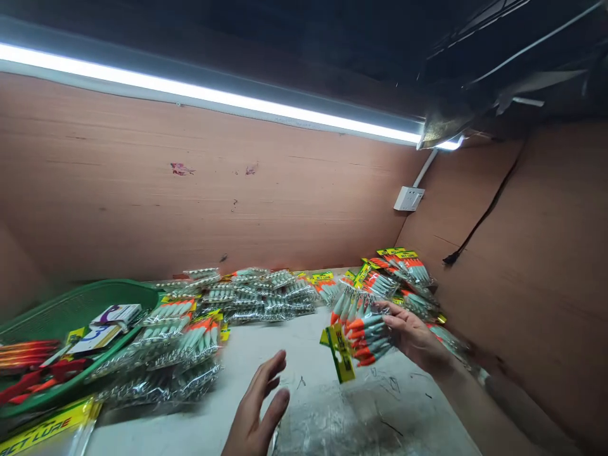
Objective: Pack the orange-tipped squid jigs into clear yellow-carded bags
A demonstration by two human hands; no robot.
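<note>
Pinched in my right hand (pixel 411 329) is a clear pack of fishing lures (pixel 368 335), orange and pale grey-green, with a yellow and green header card hanging at its lower left. The pack is raised above the white tabletop, close to a pile of similar packs (pixel 403 272) on the right. My left hand (pixel 263 405) is over the front of the table with thumb and fingers apart, holding nothing. Below and between the hands lies clear plastic film (pixel 342 418) on the tabletop.
A row of lure packs (pixel 259 294) lines the back wall, and a stack (pixel 175 354) stands at left. Beside it is a green basket (pixel 128 288) with small boxes (pixel 102 326) and red-handled items. Overhead runs a tube light (pixel 213 95); a socket (pixel 409 198) and hanging cord (pixel 484 218) are at right.
</note>
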